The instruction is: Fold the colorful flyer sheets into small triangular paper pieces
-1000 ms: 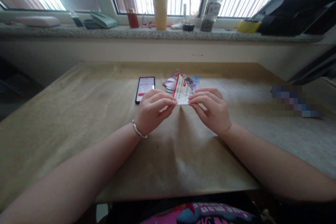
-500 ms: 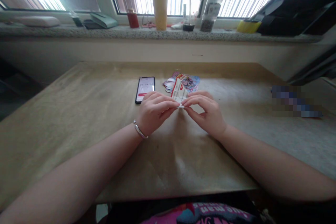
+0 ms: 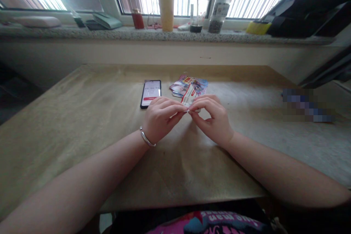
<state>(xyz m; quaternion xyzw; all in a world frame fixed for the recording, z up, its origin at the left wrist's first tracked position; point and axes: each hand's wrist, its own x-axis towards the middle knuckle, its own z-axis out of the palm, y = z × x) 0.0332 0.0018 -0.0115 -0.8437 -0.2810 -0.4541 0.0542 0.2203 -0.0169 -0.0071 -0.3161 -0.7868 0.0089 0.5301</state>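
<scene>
My left hand [image 3: 160,117] and my right hand [image 3: 212,117] meet at the middle of the table, both pinching the near edge of a small printed packet [image 3: 189,97] with red and white print. The packet tilts up and away from me between the fingertips. A silver bracelet [image 3: 146,139] sits on my left wrist. Just behind the packet lies a small pile of similar colourful packets [image 3: 192,83] on the table. A black phone [image 3: 150,93] with a lit screen lies flat to the left of the pile, just beyond my left hand.
The wooden table [image 3: 82,124] runs to a wall under a stone windowsill [image 3: 137,34] holding a tall yellow cylinder [image 3: 166,0], a red jar [image 3: 136,20], a glass jar [image 3: 218,16] and a yellow object [image 3: 256,27]. A blurred patch [image 3: 307,106] lies at right.
My hands have drawn together along the packet's near edge, and the packet has narrowed and turned more edge-on. The view shifted slightly.
</scene>
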